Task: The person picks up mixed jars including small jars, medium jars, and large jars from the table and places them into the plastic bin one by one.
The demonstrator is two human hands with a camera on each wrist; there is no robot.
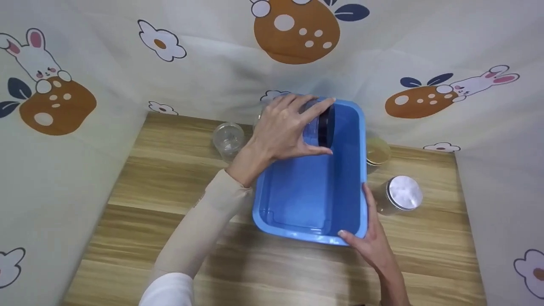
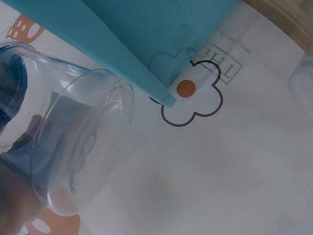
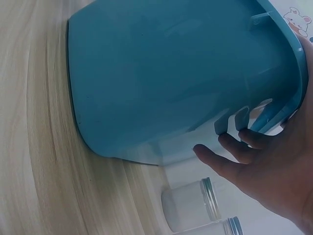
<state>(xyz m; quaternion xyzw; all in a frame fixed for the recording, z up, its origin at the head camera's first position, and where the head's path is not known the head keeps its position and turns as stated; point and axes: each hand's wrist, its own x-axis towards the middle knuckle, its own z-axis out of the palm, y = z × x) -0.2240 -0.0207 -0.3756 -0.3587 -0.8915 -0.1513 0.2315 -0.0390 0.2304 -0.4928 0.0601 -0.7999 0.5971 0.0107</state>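
Note:
My left hand [image 1: 282,127] grips a clear plastic jar [image 1: 312,131], tipped on its side over the far end of a blue plastic basin [image 1: 293,191]. The jar's dark lid [image 1: 325,127] points right, between the spread thumb and fingers. In the left wrist view the jar's see-through base [image 2: 80,142] shows beside the basin's edge [image 2: 132,63]. At the near right corner my right hand [image 1: 372,240] holds the basin's rim, thumb on top. From the right wrist view, its fingers [image 3: 239,152] lie along the outside of the basin wall [image 3: 171,83].
A clear jar [image 1: 229,138] stands left of the basin on the wooden table [image 1: 148,178]. To the right are a jar with a yellowish top [image 1: 378,151] and one with a silver lid [image 1: 404,193]. A patterned cloth [image 1: 212,76] surrounds the table's back and sides.

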